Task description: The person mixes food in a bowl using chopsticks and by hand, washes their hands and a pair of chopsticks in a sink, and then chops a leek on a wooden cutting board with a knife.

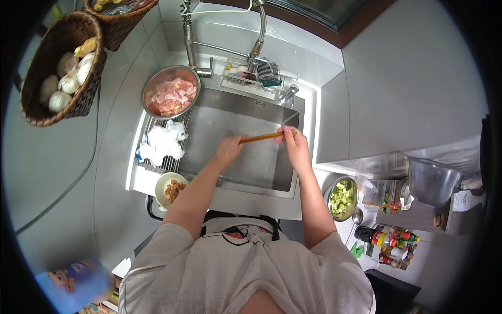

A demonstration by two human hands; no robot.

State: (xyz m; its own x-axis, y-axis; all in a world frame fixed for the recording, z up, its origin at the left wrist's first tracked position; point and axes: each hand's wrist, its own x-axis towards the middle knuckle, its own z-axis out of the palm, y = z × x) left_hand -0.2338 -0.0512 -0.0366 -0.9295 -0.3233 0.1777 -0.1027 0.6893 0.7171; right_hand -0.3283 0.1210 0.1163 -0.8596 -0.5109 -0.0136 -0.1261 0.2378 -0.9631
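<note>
Over the stainless steel sink (219,114), wooden chopsticks (261,138) lie nearly level between my two hands. My left hand (230,150) closes around their left end. At the right end, the thumb and fingers of my right hand (293,142) pinch them. The chopsticks are held close together, so I cannot tell how many there are. A thin stream of water (290,118) runs near my right hand, below the small tap (289,95). Whether it touches the chopsticks is not clear.
A metal bowl of raw meat (174,97) and crumpled white paper or plastic (162,143) sit left on the drying rack (151,167). Nearer stands a bowl of brown pieces (161,184). Right are a bowl of chopped greens (342,198) and several sauce bottles (388,243). A garlic basket (33,90) hangs upper left.
</note>
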